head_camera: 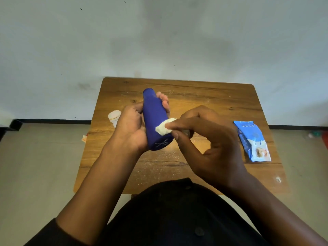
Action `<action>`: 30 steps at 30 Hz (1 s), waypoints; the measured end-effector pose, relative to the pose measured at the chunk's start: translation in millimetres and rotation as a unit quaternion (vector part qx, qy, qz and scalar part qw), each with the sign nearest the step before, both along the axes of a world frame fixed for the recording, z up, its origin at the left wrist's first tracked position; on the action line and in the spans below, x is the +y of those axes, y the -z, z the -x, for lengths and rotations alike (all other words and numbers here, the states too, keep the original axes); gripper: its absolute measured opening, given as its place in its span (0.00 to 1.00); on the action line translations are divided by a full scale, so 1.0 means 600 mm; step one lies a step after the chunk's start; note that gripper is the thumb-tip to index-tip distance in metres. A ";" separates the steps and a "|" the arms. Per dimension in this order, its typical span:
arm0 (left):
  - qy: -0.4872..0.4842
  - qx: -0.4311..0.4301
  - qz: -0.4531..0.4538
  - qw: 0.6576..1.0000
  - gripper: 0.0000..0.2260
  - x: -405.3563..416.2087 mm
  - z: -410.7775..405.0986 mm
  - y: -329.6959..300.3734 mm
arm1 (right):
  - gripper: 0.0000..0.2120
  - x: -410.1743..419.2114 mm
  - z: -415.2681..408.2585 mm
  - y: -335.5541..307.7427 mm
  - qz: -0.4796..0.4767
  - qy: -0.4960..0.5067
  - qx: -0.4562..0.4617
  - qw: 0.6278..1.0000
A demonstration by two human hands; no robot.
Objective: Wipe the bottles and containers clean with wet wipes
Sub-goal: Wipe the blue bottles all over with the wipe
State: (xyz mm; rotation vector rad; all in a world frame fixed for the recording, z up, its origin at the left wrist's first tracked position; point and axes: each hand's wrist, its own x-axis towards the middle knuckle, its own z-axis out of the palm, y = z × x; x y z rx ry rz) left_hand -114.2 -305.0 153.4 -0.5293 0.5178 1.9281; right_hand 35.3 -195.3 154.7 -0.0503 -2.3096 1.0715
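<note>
Above the wooden table (221, 107), my left hand (131, 126) grips the blue bottle (155, 119) while my right hand (204, 137) pinches a balled wet wipe (164, 128) against it; firm, overlapping strokes should serve best

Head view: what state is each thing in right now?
Dark blue plastic bottle: off the table, tilted, gripped by left hand.
Crumpled white wet wipe: pinched by right hand, pressed on the bottle.
Blue wipes packet: lying flat on wooden table.
Small white container: partly hidden.

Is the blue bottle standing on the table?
No, the left hand holds the blue bottle tilted up above the table while the right hand presses a white wipe on it.
</note>
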 end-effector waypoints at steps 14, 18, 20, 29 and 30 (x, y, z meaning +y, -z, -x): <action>-0.130 -0.064 0.043 0.989 0.07 0.001 0.011 -0.010 | 0.05 -0.032 0.010 0.002 -0.093 0.027 0.061 0.993; -0.114 -0.114 -0.039 0.986 0.07 0.006 0.009 -0.006 | 0.06 -0.015 0.016 -0.017 -0.075 0.100 0.063 0.990; -0.117 -0.103 -0.045 0.987 0.07 0.006 0.009 -0.007 | 0.07 -0.012 0.017 -0.022 -0.077 0.118 0.058 0.988; -0.132 -0.121 -0.071 0.981 0.08 0.013 -0.001 -0.005 | 0.07 -0.024 0.011 -0.027 -0.066 0.122 0.025 0.990; -0.134 -0.121 -0.073 0.981 0.07 0.013 0.000 -0.007 | 0.08 -0.022 0.015 -0.030 -0.067 0.138 0.029 0.988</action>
